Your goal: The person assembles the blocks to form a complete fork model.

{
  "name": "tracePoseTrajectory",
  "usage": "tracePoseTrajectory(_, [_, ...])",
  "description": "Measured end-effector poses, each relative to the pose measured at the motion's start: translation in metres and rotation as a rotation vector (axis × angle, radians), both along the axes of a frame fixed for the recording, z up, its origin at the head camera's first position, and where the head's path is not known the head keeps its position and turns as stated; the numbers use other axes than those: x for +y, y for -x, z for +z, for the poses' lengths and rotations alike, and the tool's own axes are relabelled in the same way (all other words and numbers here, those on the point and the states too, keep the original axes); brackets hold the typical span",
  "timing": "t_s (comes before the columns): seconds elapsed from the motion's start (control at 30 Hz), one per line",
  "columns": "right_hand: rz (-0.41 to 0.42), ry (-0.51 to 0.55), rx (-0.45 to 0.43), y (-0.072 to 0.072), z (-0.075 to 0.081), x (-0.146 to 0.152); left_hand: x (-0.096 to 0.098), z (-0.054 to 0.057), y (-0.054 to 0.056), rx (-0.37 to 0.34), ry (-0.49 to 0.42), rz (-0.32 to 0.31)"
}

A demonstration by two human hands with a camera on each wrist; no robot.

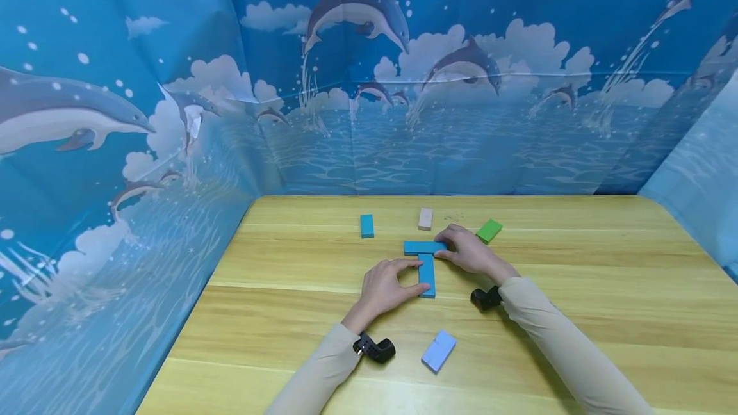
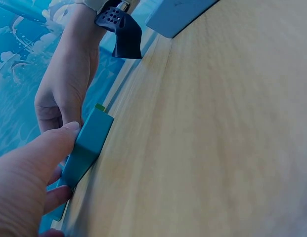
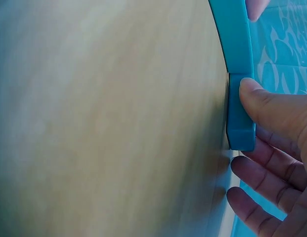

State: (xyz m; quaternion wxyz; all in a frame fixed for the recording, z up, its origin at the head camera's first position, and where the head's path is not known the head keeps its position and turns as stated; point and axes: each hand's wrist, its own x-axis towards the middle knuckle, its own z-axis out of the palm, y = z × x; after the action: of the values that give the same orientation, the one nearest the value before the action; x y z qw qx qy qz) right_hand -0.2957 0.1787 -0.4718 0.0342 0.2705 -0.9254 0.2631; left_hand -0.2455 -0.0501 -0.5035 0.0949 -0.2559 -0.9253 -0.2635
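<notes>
Two blue blocks lie flat on the wooden table, meeting in a T shape in the head view. The crosswise blue block [image 1: 418, 248] is at the far end of the lengthwise blue block [image 1: 426, 279]. My left hand [image 1: 385, 287] holds the lengthwise one between thumb and fingers, thumb at its near end; the left wrist view shows this blue block [image 2: 88, 150] close up. My right hand [image 1: 469, 252] grips the right end of the crosswise one. In the right wrist view its thumb [image 3: 262, 103] lies on that block, whose edge touches the other.
Farther back on the table [image 1: 277, 312] lie a small blue block [image 1: 367, 226], a pale pinkish block [image 1: 425, 219] and a green block [image 1: 489, 231]. Nearer, between the forearms, sits a lavender block [image 1: 439, 351]. A dolphin-printed curtain [image 1: 369, 146] hangs behind and at the sides.
</notes>
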Motion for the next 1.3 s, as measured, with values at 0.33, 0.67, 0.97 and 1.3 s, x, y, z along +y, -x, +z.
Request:
tracePoseTrajectory(0.33, [0.006,0.005,-0.003,-0.0007,-0.001,0.0002,0.0,0.0004,-0.0009,-0.007,0.003,0.009])
tracePoseTrajectory(0.67, [0.006,0.018,-0.013,-0.0019,-0.0039,0.002,0.0011,-0.0021,-0.0009,-0.011,0.005,0.008])
tracePoseTrajectory(0.97, [0.007,0.012,-0.004,-0.0022,-0.001,0.0014,0.0011,0.0001,0.0005,-0.019,0.008,0.011])
tracePoseTrajectory(1.3, [0.007,0.011,-0.005,-0.0023,-0.002,0.0023,0.0018,-0.0001,0.0003,-0.029,0.017,0.017])
